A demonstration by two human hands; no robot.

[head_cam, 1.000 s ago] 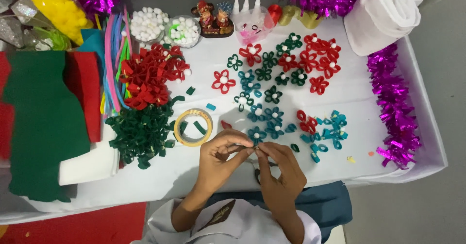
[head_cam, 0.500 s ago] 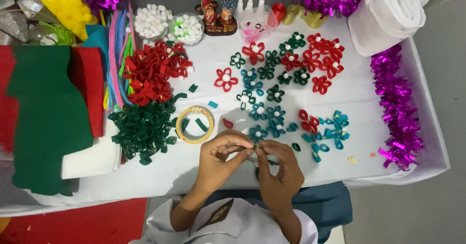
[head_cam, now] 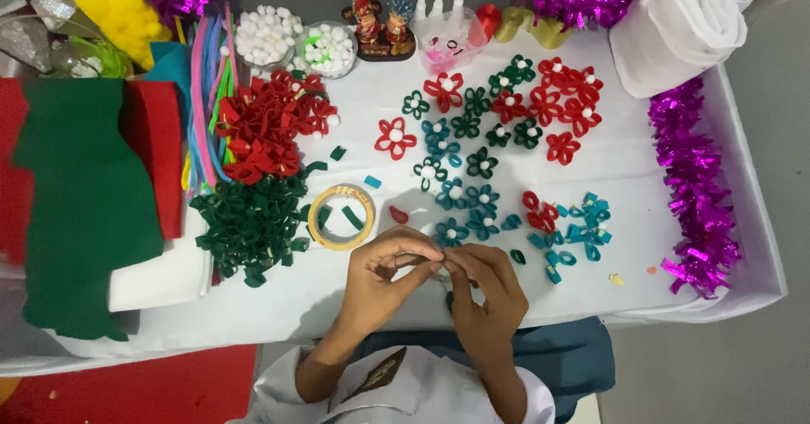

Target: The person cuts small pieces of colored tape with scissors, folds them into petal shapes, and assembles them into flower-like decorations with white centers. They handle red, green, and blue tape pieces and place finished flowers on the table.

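My left hand (head_cam: 384,276) and my right hand (head_cam: 489,293) meet fingertip to fingertip over the front edge of the white table (head_cam: 624,162). Together they pinch something small that the fingers hide. Just beyond the fingertips lies a teal felt flower with a white centre (head_cam: 450,232), one of several teal flowers (head_cam: 468,196). A roll of clear tape (head_cam: 314,221) lies left of my left hand, with a green felt strip inside its ring. A pile of green felt loops (head_cam: 249,226) sits beside it.
Red felt loops (head_cam: 266,129), red and green flowers (head_cam: 540,103), loose teal loops (head_cam: 582,226) and a red flower (head_cam: 396,136) cover the table. Two bowls of white pompoms (head_cam: 264,36), figurines (head_cam: 380,23), pipe cleaners (head_cam: 202,103), green felt (head_cam: 80,196), purple tinsel (head_cam: 688,179) and a white roll (head_cam: 679,23) border it.
Both hands stay together at the table's front edge. Only the fingers have shifted a little around the small thing between them.
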